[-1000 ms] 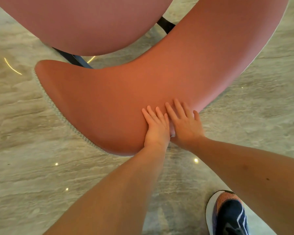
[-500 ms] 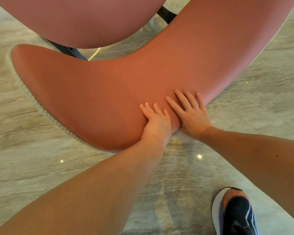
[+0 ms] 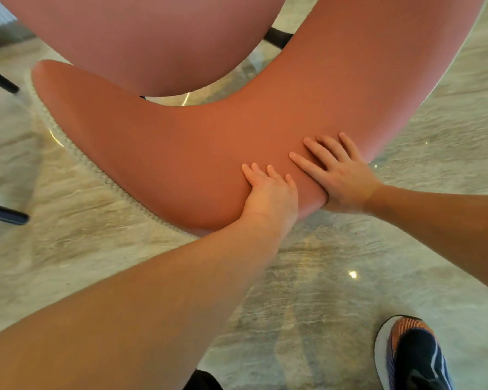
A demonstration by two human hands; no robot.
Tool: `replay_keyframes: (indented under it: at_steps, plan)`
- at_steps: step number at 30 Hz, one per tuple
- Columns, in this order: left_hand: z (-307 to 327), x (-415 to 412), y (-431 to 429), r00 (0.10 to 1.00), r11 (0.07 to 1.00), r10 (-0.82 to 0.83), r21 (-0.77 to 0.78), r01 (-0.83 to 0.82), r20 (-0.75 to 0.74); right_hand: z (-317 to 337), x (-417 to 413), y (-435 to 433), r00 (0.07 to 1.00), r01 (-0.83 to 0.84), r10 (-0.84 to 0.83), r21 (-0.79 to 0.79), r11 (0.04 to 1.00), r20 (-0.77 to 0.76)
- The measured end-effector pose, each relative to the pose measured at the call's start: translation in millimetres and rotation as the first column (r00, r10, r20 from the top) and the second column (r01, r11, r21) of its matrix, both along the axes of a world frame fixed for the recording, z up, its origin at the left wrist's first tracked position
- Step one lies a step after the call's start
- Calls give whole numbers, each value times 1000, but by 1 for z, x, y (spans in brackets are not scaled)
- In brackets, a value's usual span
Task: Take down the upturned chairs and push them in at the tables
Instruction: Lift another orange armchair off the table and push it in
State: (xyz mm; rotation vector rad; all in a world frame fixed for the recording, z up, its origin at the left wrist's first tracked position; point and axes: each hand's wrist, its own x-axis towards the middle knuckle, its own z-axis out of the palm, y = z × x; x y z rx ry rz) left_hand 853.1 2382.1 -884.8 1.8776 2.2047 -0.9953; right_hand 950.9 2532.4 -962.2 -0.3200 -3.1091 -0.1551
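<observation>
**Warm, even light with blur toward the edges**

Bright, warm indoor light falls evenly on the pink chair back [image 3: 209, 153], giving it a soft sheen and no hard shadows. The polished marble floor [image 3: 335, 305] throws back small white glints, with 1 sharp spot [image 3: 352, 274] lower right of centre. Wide-angle distortion bends the chair's curve and swells the left forearm [image 3: 124, 319] at the bottom. The floor at left and the dark chair legs [image 3: 0, 80] are smeared by motion blur, while the shoe [image 3: 414, 353] looks fairly crisp.
</observation>
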Motion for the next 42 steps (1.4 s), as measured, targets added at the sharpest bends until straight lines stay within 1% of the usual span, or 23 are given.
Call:
replay_keyframes:
  at_steps: [3, 6, 9, 12, 14, 16, 19, 21, 24, 29, 31, 34, 36, 38, 42]
  plan:
    - [24, -6, 0, 1000, 1000, 1, -8, -1, 2, 20, -3, 1, 1000, -8, 8, -5, 1000, 4]
    - [51, -16, 0, 1000, 1000, 8, 0, -8, 1, 43, -10, 4, 999, -38, 38, 21, 999, -9]
    - [73, -23, -1, 999, 1000, 17, 16, -17, -34, 69, -18, 8, 998, -68, 68, 50, 996, 5]
    - [89, -26, -1, 994, 991, 73, 115, -63, -80, 97, -29, 10, 997, -75, 72, 80, 994, 38]
    - [98, -20, 4, 988, 971, 145, 197, -132, -55, 116, -35, 10, 993, -86, 78, 97, 992, 83]
    - [104, -16, 15, 982, 950, 182, 265, -165, -42, 135, -42, 14, 992, -96, 86, 105, 990, 96]
    - [122, -20, 25, 973, 913, 229, 348, -213, -6, 170, -57, 20, 988, -120, 110, 88, 989, 110]
    - [141, -31, 29, 967, 894, 254, 377, -242, 18, 195, -67, 22, 986, -119, 111, 67, 991, 123]
    - [178, -55, 32, 957, 892, 285, 351, -284, 50, 233, -84, 28, 984, -133, 131, 11, 991, 121]
    - [239, -98, 36, 952, 908, 298, 285, -307, 73, 287, -114, 40, 983, -175, 179, -68, 982, 52]
    - [257, -111, 37, 949, 917, 305, 247, -314, 73, 299, -115, 54, 983, -178, 179, -48, 983, 25]
    - [273, -124, 37, 951, 928, 298, 207, -309, 84, 321, -111, 102, 995, -99, 100, 44, 994, -9]
    - [281, -128, 36, 947, 931, 307, 178, -319, 89, 336, -113, 131, 995, -101, 100, 98, 990, 9]
    - [286, -130, 37, 944, 933, 319, 148, -328, 80, 347, -117, 144, 989, -147, 142, 111, 983, 49]
    - [295, -136, 43, 937, 932, 338, 103, -346, 88, 361, -128, 163, 951, -305, 298, 89, 948, 80]
